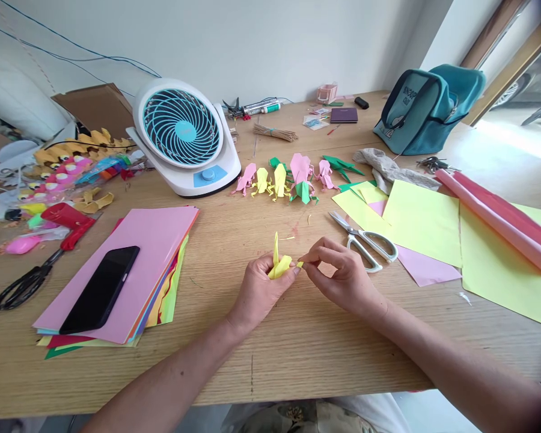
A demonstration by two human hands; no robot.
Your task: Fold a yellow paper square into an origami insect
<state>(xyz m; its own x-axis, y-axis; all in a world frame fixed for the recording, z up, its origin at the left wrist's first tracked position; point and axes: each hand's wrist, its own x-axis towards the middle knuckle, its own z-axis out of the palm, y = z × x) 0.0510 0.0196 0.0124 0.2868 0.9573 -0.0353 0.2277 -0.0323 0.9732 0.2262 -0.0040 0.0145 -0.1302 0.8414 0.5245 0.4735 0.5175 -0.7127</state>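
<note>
A small folded yellow paper piece (280, 267) is held above the middle of the table, one thin point of it sticking up. My left hand (264, 285) is closed around its body, thumb along the near side. The thumb and fingertips of my right hand (338, 270) pinch the narrow tip at its right end. Beyond my hands stands a row of folded paper figures, among them a pink one (300, 167), a yellow one (280, 180) and a green one (303, 191). White-handled scissors (365, 237) lie just past my right hand, blades pointing back left.
On the left are a paper stack (162, 240) with a black phone (100, 290), black-handled scissors (24, 285) and a red glue gun (70, 222). A white fan (184, 132) stands behind. Yellow sheets (426, 219), a pink roll (500, 222) and a teal bag (426, 111) occupy the right.
</note>
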